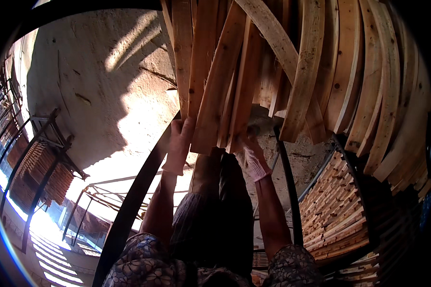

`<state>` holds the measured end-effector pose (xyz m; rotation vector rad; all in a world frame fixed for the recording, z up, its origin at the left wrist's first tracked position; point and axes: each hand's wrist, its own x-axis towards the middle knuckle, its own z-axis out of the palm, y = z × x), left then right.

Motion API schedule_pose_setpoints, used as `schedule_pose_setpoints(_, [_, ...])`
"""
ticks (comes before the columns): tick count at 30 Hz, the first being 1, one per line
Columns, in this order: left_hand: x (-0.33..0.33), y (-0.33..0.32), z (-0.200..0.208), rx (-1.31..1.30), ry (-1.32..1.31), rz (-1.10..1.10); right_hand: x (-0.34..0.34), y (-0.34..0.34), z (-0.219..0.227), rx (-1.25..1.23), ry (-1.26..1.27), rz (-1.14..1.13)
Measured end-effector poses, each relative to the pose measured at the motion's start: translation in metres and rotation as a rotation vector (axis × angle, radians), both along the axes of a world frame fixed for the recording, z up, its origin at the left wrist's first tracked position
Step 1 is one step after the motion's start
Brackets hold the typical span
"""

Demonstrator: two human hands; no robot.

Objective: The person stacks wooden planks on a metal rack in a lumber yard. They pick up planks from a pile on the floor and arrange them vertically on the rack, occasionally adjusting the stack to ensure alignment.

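Observation:
Several long wooden boards (pixel 216 95) run away from me in a loose bundle, with their near ends just in front of my legs. My left hand (pixel 178 148), in a pale knit-cuffed glove, is closed on the left side of the bundle near its end. On the other side my right hand (pixel 253 155), gloved the same way, is closed around the right edge of the bundle. Its fingers are partly hidden in shadow and behind the wood. A loose board (pixel 272 36) lies aslant across others just right of the bundle.
More boards (pixel 342 71) lie side by side at the far right, their ends uneven. A dense stack of cut wood (pixel 333 210) fills a dark metal frame at the lower right. Metal racks (pixel 48 138) stand at the left on sunlit, dusty ground (pixel 81 86).

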<state>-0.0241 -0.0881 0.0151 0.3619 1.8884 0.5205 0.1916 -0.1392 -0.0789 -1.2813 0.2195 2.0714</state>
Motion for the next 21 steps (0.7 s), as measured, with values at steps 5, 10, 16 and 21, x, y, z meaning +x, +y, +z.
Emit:
schedule_pose_setpoints(5, [0.019, 0.04, -0.039, -0.258, 0.155, -0.207, 0.009, 0.06, -0.078, 0.244, -0.292, 0.458])
schedule_pose_setpoints(10, [0.022, 0.032, -0.029, -0.317, 0.155, -0.222, -0.016, 0.094, -0.028, 0.203, -0.052, 0.252])
schedule_pose_setpoints(16, [0.023, 0.038, 0.069, -0.293, 0.075, -0.357, -0.001, 0.089, 0.053, 0.274, -0.215, 0.465])
schedule_pose_setpoints(21, [0.004, 0.013, 0.117, -0.044, -0.387, -0.157, -0.005, 0.072, 0.112, 0.094, -0.077, 0.164])
